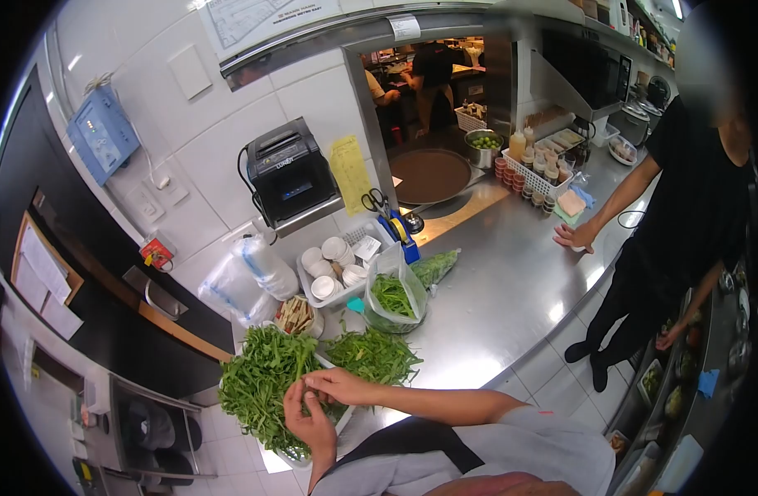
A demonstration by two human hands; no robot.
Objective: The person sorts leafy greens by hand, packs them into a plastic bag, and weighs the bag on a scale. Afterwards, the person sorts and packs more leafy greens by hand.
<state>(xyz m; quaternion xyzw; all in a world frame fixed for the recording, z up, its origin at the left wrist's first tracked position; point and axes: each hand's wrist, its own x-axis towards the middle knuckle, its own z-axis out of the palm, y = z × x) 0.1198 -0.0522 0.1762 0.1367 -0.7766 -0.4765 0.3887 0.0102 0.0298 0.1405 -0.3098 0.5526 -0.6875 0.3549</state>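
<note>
A big heap of leafy greens (pixel 263 380) fills a white basket (pixel 343 420) at the counter's near left. My left hand (pixel 311 423) is over the heap's right side, its fingers closed on a sprig of greens. Meeting it at the fingertips is my right hand (pixel 339 386), pinched on the same sprig; the exact grip is partly hidden. A smaller pile of loose greens (pixel 371 355) lies on the steel counter just beyond. Behind that stands an open clear plastic bag (pixel 400 289) with more green stems inside.
A crate of white cups (pixel 325 269), a tub of wrapped sticks (pixel 296 317) and plastic-wrapped stacks (pixel 267 269) line the wall. A black printer (pixel 290 178) hangs above. At right, a person (pixel 685 198) in black rests a hand on the counter (pixel 478 306).
</note>
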